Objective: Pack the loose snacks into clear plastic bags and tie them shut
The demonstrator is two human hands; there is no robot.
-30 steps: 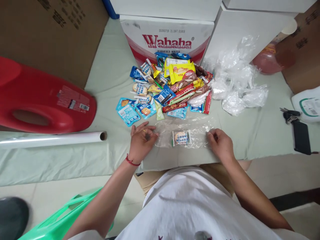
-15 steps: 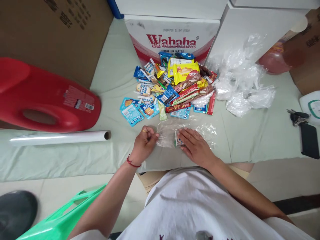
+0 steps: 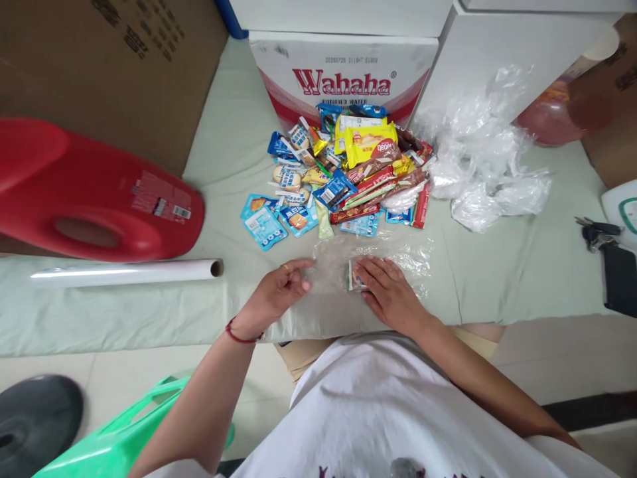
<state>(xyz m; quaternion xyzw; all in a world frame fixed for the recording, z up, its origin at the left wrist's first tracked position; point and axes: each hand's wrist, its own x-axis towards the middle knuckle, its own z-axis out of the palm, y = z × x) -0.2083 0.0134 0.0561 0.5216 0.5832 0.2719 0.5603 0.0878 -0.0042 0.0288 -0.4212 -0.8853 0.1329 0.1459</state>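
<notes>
A clear plastic bag (image 3: 331, 265) lies flat on the cloth in front of me. My right hand (image 3: 391, 285) rests on it, fingers laid flat and pressing over a small wrapped snack (image 3: 356, 277). Only the left end of that snack shows; whether it is inside the bag or on top, I cannot tell. At the bag's left edge is my left hand (image 3: 283, 285), its index finger pointing along the plastic and its thumb apart, with nothing between them. Just beyond both hands lies a heap of wrapped snacks (image 3: 371, 143).
Crumpled clear bags (image 3: 478, 159) are piled at the right. A Wahaha water carton (image 3: 343, 56) stands behind the snacks. On the left are a red jug (image 3: 114, 199) and a roll of plastic film (image 3: 129, 272). Keys (image 3: 594, 232) and a black phone-like object (image 3: 621, 279) lie far right.
My left hand has loosened its pinch on the bag's left edge, moving slightly left with the index finger and thumb parting. My right hand stays in place over the snack.
</notes>
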